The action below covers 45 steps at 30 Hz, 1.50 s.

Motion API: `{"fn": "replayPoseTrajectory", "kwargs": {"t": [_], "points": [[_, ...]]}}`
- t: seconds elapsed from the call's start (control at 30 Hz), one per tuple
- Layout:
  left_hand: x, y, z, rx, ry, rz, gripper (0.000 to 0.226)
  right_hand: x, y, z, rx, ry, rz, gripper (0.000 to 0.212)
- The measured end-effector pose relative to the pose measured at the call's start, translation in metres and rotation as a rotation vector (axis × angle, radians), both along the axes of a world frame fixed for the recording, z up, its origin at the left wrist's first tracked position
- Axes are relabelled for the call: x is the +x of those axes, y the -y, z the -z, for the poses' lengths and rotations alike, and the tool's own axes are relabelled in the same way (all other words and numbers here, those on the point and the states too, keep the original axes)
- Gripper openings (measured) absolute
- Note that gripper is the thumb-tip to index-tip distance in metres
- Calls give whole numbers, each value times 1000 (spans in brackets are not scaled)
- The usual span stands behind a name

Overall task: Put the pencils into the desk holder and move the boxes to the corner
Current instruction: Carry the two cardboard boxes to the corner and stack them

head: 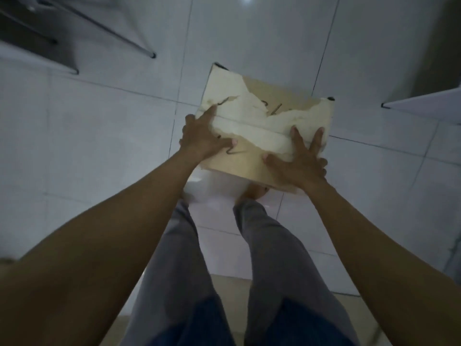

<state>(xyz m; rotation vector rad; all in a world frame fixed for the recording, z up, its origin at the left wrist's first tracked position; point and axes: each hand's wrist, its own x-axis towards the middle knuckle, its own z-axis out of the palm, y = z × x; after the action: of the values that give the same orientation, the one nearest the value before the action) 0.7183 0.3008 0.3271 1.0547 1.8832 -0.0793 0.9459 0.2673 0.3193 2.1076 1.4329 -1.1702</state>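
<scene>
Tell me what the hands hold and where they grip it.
Both hold the cardboard box: left hand on its left edge, right hand at its near right corner, some fingers flat on top, others curled over the sides.

cardboard box [252,168]: was matt brown board, dull where laid bare.
paper skin [249,113]: was white, torn ragged, wrinkled, matt.
floor tiles [112,121]: were white, smooth, glossy.
trousers [272,258]: were soft grey cloth.
table leg [139,47]: looked like thin metal.
</scene>
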Motion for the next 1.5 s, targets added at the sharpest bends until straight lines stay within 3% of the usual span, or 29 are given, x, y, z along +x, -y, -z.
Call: {"fn": "replayPoseTrajectory", "kwargs": {"t": [0.13,0.33,0.67,1.17,1.5], "points": [[-11,21,-55,43,1,-112,100,-5,-19,-65,-53,-20,-72,105],[-50,71,-133,108,-34,-308,96,-48,-34,-142,23,-46,-296,106],[-145,175,-212,188,-68,-623,90,-173,18,-216,61,-130,-500,111],[-331,422,-265,311,-187,-973,82,-423,204,-278,274,-145,-891,108],[-413,510,-269,329,-218,-1195,89,-546,267,-288,345,-167,-1124,107]]}}
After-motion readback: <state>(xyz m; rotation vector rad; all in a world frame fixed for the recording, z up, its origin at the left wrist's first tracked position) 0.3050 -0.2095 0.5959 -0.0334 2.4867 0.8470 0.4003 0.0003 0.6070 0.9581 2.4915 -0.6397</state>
